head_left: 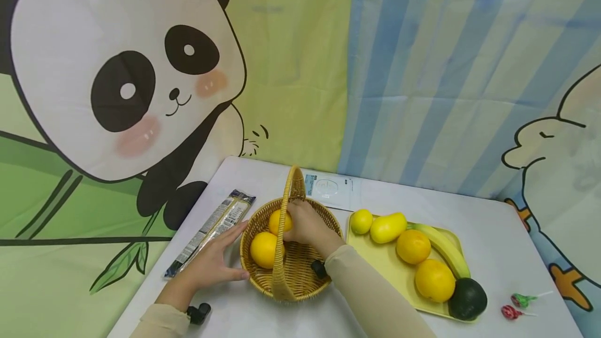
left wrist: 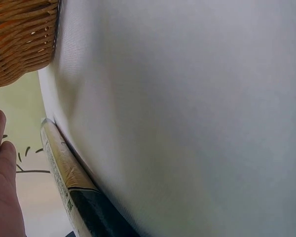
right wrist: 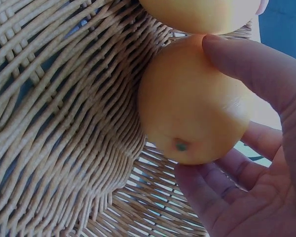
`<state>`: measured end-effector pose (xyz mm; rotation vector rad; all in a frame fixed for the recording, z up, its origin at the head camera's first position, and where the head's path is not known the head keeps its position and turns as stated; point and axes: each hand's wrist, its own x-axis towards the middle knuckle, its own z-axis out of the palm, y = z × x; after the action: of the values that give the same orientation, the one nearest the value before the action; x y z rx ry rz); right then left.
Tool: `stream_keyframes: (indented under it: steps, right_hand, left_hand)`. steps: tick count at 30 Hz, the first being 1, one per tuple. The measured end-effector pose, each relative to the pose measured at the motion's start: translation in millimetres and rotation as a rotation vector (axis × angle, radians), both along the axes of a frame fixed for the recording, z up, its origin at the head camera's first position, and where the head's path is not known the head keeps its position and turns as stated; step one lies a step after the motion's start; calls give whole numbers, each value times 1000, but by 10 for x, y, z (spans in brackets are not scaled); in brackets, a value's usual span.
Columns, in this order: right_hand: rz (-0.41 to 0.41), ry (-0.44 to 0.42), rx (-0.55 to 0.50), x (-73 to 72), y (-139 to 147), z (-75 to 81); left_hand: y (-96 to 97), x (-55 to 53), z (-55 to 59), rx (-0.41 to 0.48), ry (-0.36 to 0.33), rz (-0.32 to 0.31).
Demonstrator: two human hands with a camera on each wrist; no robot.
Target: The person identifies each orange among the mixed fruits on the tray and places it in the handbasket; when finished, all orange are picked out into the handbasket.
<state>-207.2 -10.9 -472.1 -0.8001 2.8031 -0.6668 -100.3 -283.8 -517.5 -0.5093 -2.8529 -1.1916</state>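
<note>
A wicker basket point(head_left: 300, 275) with an arched handle stands on the white table. Inside it, my right hand point(head_left: 307, 226) grips an orange point(right wrist: 187, 103), thumb on one side and fingers curled round the other. Against that fruit lies a second orange point(head_left: 264, 250), on the basket's left side. My left hand point(head_left: 211, 261) is spread beside the basket's left wall, its fingers fairly straight and holding nothing. Whether its fingertips touch the rim, I cannot tell. In the left wrist view, only part of the left hand point(left wrist: 2, 182) shows, below the basket point(left wrist: 22, 42).
Right of the basket, a yellow tray point(head_left: 375, 262) bears a lemon point(head_left: 361, 221), a yellow fruit point(head_left: 388, 227), two oranges point(head_left: 413, 246), a banana point(head_left: 446, 249) and a dark round fruit point(head_left: 467, 299). Two lollipops point(head_left: 521, 300) lie far right. Long packets point(head_left: 211, 231) lie left; a flat pack point(head_left: 328, 189) behind.
</note>
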Motion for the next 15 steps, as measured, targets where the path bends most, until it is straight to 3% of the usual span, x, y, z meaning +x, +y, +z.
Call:
stream_keyframes:
  steps: [8, 15]
  right_hand:
    - [2, 35, 32, -21, 51, 40]
    - [-16, 18, 35, 22, 128, 175]
  left_hand:
    - [-4, 3, -2, -4, 1, -1]
    - [-22, -3, -9, -20, 4, 1]
